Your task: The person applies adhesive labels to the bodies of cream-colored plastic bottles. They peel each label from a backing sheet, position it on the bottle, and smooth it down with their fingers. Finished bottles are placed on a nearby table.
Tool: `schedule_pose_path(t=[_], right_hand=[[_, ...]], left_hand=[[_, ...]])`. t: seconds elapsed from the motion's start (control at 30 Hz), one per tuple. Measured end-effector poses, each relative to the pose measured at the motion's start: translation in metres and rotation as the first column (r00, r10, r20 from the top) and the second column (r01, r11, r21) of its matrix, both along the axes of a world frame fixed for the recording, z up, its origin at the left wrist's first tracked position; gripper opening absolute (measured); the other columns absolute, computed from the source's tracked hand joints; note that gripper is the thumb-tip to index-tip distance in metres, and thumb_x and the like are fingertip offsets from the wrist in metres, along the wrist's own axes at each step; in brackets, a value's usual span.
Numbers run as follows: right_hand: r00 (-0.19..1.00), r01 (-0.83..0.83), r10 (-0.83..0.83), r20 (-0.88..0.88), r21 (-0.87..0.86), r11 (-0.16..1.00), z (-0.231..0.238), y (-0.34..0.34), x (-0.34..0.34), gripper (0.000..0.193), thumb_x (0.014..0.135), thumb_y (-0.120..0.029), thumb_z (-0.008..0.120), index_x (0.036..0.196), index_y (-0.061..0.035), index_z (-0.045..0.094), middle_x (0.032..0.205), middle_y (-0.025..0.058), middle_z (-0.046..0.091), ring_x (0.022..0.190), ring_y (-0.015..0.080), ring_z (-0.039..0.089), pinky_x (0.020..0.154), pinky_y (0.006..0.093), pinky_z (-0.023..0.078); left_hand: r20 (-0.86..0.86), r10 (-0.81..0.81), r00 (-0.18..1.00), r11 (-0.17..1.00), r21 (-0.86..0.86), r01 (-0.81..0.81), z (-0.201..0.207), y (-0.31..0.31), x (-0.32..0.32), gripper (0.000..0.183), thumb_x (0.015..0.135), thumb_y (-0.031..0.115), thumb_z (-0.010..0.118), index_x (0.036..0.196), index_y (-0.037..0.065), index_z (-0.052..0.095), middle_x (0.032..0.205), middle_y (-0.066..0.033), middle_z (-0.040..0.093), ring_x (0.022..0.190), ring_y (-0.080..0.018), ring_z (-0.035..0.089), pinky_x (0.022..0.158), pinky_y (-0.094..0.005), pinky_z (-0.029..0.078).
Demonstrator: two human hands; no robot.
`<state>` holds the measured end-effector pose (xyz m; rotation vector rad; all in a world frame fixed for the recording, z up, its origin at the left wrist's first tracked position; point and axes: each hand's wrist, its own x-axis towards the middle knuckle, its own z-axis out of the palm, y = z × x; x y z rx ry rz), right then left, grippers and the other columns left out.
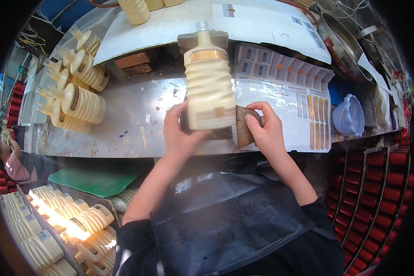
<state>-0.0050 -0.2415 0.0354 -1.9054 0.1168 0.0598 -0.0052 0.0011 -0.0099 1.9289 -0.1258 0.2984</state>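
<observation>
A cream ribbed bottle [209,85] with a clear threaded neck and a gold band lies in front of me, neck pointing away. The neck end rests at a rough brown block [181,42]. My left hand [177,133] grips the bottle's lower left side, thumb near its base and fingers along the side. Beside the bottle's lower right, my right hand [267,129] is closed on a flat brown block [246,129], thumb on its face and index finger over its top. A sheet of gold strip stickers [319,117] lies right of that hand.
Several similar bottles [80,101] lean in a group at the left. Printed label sheets [280,66] cover the bench's right part, next to a lavender bucket [348,116]. Crates of bottles [69,221] stand lower left, racks of red items [368,198] lower right. Another person [17,163] is at far left.
</observation>
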Motion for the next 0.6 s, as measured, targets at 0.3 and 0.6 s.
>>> schedule_pose_path(t=[0.3, 0.6], right_hand=[[0.994, 0.106, -0.100, -0.040, 0.207, 0.973, -0.006, -0.008, 0.012, 0.031, 0.100, -0.014, 0.065, 0.130, -0.0052, 0.063, 0.067, -0.0029, 0.058, 0.055, 0.0056, 0.051, 0.050, 0.0237, 0.043], [0.897, -0.211, 0.294, 0.330, -0.266, 0.941, 0.047, 0.037, -0.001, 0.024, 0.092, -0.008, 0.071, 0.116, -0.0061, 0.069, 0.071, 0.0081, 0.067, 0.056, 0.0156, 0.062, 0.056, 0.0289, 0.049]], left_hand=[[-0.138, -0.114, 0.984, 0.950, -0.305, 0.067, -0.003, 0.004, -0.003, 0.087, 0.072, 0.005, 0.086, 0.148, 0.003, 0.042, 0.143, -0.0118, 0.054, 0.138, -0.0258, 0.048, 0.119, -0.0406, 0.035], [0.003, 0.009, 1.000, 0.999, 0.050, -0.009, 0.009, 0.001, 0.000, 0.073, 0.069, 0.008, 0.089, 0.134, 0.001, 0.058, 0.130, -0.0118, 0.062, 0.124, -0.0239, 0.059, 0.110, -0.0386, 0.044]])
